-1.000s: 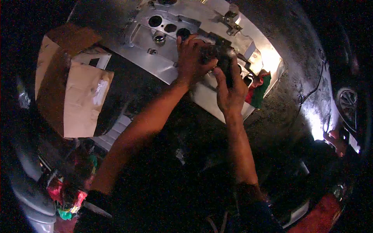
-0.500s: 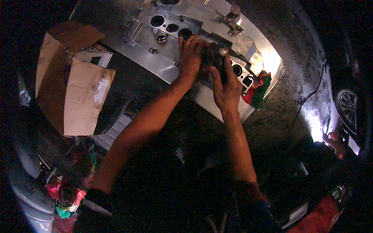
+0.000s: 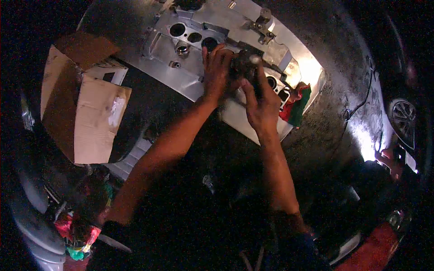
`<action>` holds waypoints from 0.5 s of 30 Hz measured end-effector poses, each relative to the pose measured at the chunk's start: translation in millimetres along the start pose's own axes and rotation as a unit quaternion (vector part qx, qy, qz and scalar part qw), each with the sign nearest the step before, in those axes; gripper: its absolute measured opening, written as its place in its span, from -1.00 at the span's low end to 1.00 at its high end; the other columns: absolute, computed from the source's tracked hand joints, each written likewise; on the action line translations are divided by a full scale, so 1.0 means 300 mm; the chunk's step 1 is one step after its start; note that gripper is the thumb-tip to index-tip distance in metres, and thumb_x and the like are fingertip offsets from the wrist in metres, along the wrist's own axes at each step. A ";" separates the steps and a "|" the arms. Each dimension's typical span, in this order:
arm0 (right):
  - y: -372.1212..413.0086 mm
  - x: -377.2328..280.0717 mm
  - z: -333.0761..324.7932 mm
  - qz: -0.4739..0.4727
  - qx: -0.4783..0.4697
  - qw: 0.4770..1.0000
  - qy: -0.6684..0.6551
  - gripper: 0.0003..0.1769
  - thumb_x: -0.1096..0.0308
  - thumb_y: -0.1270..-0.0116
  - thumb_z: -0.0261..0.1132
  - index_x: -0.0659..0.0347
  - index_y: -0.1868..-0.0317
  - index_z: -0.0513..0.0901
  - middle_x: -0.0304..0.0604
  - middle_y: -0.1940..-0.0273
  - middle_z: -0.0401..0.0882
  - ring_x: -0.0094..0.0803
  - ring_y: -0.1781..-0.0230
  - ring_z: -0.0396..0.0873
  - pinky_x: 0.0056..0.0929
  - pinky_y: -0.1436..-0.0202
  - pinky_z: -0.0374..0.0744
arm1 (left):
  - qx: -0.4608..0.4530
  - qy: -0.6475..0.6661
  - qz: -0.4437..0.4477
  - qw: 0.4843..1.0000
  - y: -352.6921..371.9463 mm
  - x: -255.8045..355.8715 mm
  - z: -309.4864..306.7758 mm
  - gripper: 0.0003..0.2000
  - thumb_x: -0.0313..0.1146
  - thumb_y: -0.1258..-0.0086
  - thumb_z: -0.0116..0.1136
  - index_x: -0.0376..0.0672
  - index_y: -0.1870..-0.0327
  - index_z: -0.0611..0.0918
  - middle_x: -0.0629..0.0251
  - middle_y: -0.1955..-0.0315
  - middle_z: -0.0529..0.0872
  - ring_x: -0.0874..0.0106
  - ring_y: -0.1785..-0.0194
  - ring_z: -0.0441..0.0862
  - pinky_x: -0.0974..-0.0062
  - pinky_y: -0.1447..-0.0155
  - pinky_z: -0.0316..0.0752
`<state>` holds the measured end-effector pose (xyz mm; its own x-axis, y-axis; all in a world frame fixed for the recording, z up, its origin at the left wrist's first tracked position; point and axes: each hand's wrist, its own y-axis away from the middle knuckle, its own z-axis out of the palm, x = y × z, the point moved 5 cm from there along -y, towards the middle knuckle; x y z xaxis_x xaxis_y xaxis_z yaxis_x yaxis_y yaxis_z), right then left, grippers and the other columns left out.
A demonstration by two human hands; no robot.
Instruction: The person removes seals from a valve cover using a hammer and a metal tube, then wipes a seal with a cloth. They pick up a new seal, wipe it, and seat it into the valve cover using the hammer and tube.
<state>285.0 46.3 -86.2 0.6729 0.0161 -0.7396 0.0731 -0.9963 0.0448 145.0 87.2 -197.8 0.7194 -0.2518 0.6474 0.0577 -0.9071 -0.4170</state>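
Observation:
Both hands grip a dark, blocky part (image 3: 245, 65) whose kind I cannot make out in the low light. My left hand (image 3: 218, 74) has its fingers bent over the part's left side, beside a round port. From the right, my right hand (image 3: 262, 104) holds it between thumb and fingers. Under and around it lies a silvery metal engine cover (image 3: 158, 49) with several round ports, on a pale flat sheet (image 3: 244, 125). A red and green cloth (image 3: 296, 108) lies at the cover's right end. The part's underside is hidden.
An open cardboard box (image 3: 95, 122) stands at the left. Colourful crumpled material (image 3: 81, 232) lies at lower left. Beside a bright light at the right is another person's hand (image 3: 391, 162), below a spoked wheel (image 3: 403, 115). Something red (image 3: 368, 253) is at lower right.
The camera view has shifted slightly, so the cover sits a little further left and higher. Both hands stay on the dark part, which appears slightly turned.

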 end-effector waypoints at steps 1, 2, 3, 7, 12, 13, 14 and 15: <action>0.000 -0.004 -0.006 -0.014 0.022 0.999 -0.020 -0.21 0.05 -0.55 0.35 -0.05 -0.69 0.27 0.19 -0.02 0.79 0.05 0.01 0.80 -0.15 -0.06 0.72 | 0.003 -0.004 0.008 1.000 0.000 0.012 -0.017 -0.39 0.05 -0.14 0.49 -0.04 -0.17 0.64 0.19 -0.14 0.58 0.05 -0.52 0.38 -0.30 -0.69 -0.17; 0.008 -0.010 -0.015 -0.027 0.039 0.998 -0.039 -0.21 0.06 -0.55 0.35 -0.04 -0.69 0.27 0.20 -0.03 0.78 0.05 0.01 0.80 -0.15 -0.07 0.72 | 0.006 -0.007 0.016 1.000 0.001 0.024 -0.033 -0.39 0.06 -0.13 0.49 -0.04 -0.17 0.64 0.19 -0.15 0.58 0.05 -0.52 0.38 -0.30 -0.69 -0.17; 0.012 -0.025 -0.033 -0.039 0.058 0.996 -0.058 -0.20 0.07 -0.55 0.35 -0.02 -0.69 0.27 0.20 -0.04 0.78 0.05 0.01 0.80 -0.15 -0.07 0.72 | 0.014 0.010 0.015 1.000 0.004 0.037 -0.043 -0.38 0.07 -0.13 0.49 -0.05 -0.18 0.64 0.18 -0.15 0.58 0.05 -0.52 0.37 -0.30 -0.69 -0.17; 0.019 -0.006 0.003 -0.069 0.075 0.995 -0.016 -0.21 0.12 -0.55 0.36 0.00 -0.68 0.27 0.21 -0.04 0.77 0.03 0.05 0.80 -0.14 -0.03 0.72 | 0.024 -0.028 0.040 0.998 -0.010 0.037 -0.030 -0.40 0.05 -0.13 0.51 -0.07 -0.15 0.64 0.17 -0.14 0.59 0.06 -0.52 0.38 -0.30 -0.69 -0.16; -0.018 0.001 -0.018 0.019 0.011 1.000 -0.008 -0.22 0.08 -0.55 0.35 0.01 -0.67 0.30 0.20 -0.04 0.77 0.05 0.07 0.80 -0.11 -0.03 0.72 | 0.013 0.026 0.003 1.000 -0.015 0.033 -0.040 -0.45 -0.02 -0.16 0.52 -0.09 -0.11 0.66 0.17 -0.13 0.60 0.07 -0.51 0.39 -0.29 -0.69 -0.15; -0.017 -0.012 -0.027 -0.004 0.034 0.999 -0.025 -0.22 0.08 -0.55 0.36 0.01 -0.67 0.30 0.20 -0.05 0.77 0.05 0.07 0.80 -0.11 -0.03 0.72 | 0.009 0.016 0.011 1.000 -0.017 0.039 -0.052 -0.46 -0.03 -0.15 0.53 -0.10 -0.10 0.66 0.17 -0.14 0.61 0.07 -0.51 0.39 -0.29 -0.69 -0.15; -0.007 -0.025 -0.037 -0.024 0.053 0.997 -0.042 -0.22 0.08 -0.54 0.36 0.01 -0.67 0.31 0.20 -0.05 0.77 0.05 0.07 0.81 -0.11 -0.03 0.72 | 0.012 0.016 0.012 1.000 -0.011 0.046 -0.065 -0.46 -0.03 -0.16 0.53 -0.09 -0.11 0.65 0.16 -0.13 0.60 0.06 -0.50 0.40 -0.29 -0.69 -0.15; 0.005 -0.046 -0.049 -0.036 0.059 0.997 -0.044 -0.22 0.08 -0.54 0.37 0.02 -0.67 0.30 0.19 -0.05 0.77 0.04 0.06 0.81 -0.12 -0.04 0.72 | 0.015 0.019 0.015 1.000 -0.006 0.058 -0.066 -0.46 -0.03 -0.16 0.52 -0.09 -0.11 0.65 0.15 -0.13 0.60 0.06 -0.50 0.40 -0.29 -0.69 -0.15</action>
<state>286.7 45.7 -66.2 0.6020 0.0860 -0.7938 0.0287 -0.9959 -0.0861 143.5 77.6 -173.2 0.6936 -0.2923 0.6584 0.0571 -0.8888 -0.4547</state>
